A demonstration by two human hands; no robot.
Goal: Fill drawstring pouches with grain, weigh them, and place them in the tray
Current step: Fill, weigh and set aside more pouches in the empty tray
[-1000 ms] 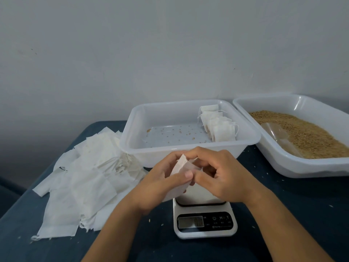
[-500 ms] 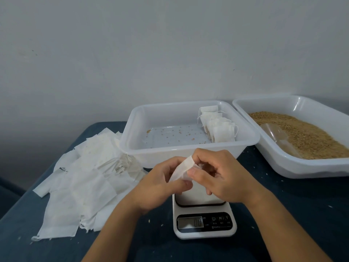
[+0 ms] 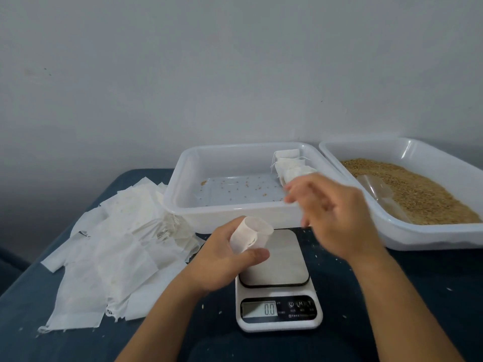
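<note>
My left hand [image 3: 222,259] grips an empty white pouch [image 3: 249,233] with its mouth held open, just over the left side of the kitchen scale [image 3: 277,280], whose display reads 0.0. My right hand [image 3: 337,215] is blurred, off the pouch, fingers loose and empty, in front of the white tray [image 3: 235,210]. Several filled pouches [image 3: 290,165] stand in that tray's far right corner. To the right, a white tub [image 3: 428,239] holds brown grain [image 3: 415,189] with a clear scoop [image 3: 379,192] lying in it.
A heap of flat empty pouches [image 3: 112,244] covers the dark blue table [image 3: 392,296] on the left. Loose grains dot the tray floor and the table. A plain wall stands close behind the trays.
My right hand let go of the pouch and moved up and right toward the grain tub. The left hand now holds the pouch alone, mouth open; the scale plate is uncovered.
</note>
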